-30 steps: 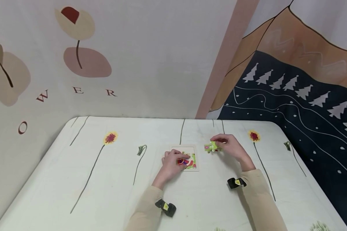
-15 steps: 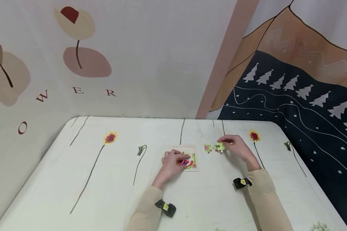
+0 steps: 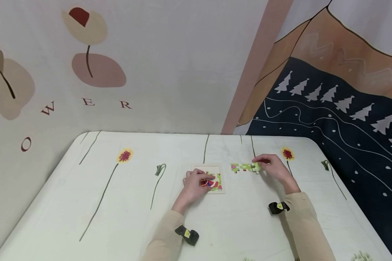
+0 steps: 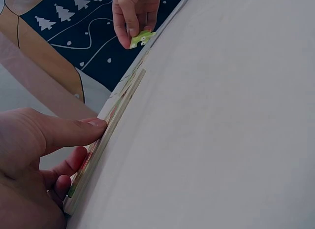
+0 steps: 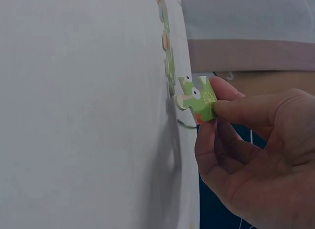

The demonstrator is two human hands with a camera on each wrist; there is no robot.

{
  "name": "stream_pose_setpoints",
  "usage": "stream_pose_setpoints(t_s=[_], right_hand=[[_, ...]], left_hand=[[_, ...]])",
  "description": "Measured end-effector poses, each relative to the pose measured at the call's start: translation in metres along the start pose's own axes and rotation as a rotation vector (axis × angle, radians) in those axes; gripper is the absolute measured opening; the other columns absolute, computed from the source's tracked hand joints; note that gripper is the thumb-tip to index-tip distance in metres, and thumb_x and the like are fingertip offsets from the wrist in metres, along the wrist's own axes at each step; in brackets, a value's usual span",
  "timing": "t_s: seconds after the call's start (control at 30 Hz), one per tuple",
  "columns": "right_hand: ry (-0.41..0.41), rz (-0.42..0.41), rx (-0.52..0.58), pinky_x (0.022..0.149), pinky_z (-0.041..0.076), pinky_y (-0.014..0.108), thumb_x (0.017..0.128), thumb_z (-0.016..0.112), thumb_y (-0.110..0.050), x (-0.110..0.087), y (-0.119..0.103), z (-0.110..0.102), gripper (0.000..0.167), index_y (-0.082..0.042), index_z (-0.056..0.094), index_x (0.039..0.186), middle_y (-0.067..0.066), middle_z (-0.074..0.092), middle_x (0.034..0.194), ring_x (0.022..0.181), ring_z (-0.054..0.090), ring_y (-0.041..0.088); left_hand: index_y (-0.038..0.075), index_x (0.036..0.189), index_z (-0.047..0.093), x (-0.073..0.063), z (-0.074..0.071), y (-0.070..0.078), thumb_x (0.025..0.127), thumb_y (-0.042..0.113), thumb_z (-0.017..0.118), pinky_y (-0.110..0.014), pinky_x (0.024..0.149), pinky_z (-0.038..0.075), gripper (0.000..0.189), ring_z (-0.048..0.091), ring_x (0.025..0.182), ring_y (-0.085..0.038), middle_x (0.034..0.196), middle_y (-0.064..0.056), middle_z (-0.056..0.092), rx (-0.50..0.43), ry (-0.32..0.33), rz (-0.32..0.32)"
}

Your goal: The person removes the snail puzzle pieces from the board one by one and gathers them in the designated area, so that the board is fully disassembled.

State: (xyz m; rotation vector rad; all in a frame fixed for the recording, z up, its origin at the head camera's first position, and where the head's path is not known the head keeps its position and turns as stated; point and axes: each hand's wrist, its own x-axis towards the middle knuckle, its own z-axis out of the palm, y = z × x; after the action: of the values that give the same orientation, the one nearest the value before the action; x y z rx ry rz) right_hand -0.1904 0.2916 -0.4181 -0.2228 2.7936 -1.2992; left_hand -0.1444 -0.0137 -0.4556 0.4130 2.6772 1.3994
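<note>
My left hand (image 3: 193, 185) rests on a small square jigsaw puzzle board (image 3: 223, 183) with a pale frame, covering part of its colourful picture. In the left wrist view the thumb lies nearly straight across the board's edge (image 4: 120, 111), the other fingers loosely bent over the pieces. Over to the right, my right hand (image 3: 275, 168) pinches a green jigsaw piece (image 5: 201, 102) between thumb and fingers, above the tabletop. That piece has knobs and a printed eye. Left of it, more green pieces (image 3: 245, 167) lie in a row, beside one with a pink flower (image 3: 235, 167).
A white tablecloth (image 3: 117, 217) with printed flowers covers the table. Its far edge meets a pale hanging cloth (image 3: 183, 90); a dark cloth with printed trees (image 3: 313, 116) hangs along the right side. Both wrists carry black cameras (image 3: 189, 235).
My right hand has moved to the right with the green piece, away from the flower piece, uncovering more green pieces on the table. The left hand has kept its place on the board.
</note>
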Motion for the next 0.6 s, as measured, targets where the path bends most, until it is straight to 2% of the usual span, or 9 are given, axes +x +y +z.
stream_pose_setpoints(t_s=[0.23,0.6], right_hand=[[-0.002,0.036,-0.005,0.089,0.04,0.045,0.092,0.052,0.007,0.001,0.005,-0.001,0.022,0.007,0.068,0.107,0.025,0.061,0.116,0.107,0.054,0.036],[-0.01,0.092,-0.042,0.076,0.04,0.034,0.092,0.054,0.005,0.005,0.011,0.0,0.021,0.007,0.069,0.106,0.024,0.061,0.114,0.096,0.052,0.029]], left_hand=[[0.012,0.11,0.073,0.0,-0.001,0.001,0.08,0.008,0.076,-0.05,0.088,0.024,0.031,0.035,0.107,-0.03,0.111,-0.005,0.05,-0.004,-0.003,-0.006],[0.012,0.11,0.073,0.0,-0.001,0.001,0.08,0.008,0.076,-0.049,0.087,0.024,0.03,0.034,0.107,-0.029,0.111,-0.005,0.05,-0.002,-0.009,-0.005]])
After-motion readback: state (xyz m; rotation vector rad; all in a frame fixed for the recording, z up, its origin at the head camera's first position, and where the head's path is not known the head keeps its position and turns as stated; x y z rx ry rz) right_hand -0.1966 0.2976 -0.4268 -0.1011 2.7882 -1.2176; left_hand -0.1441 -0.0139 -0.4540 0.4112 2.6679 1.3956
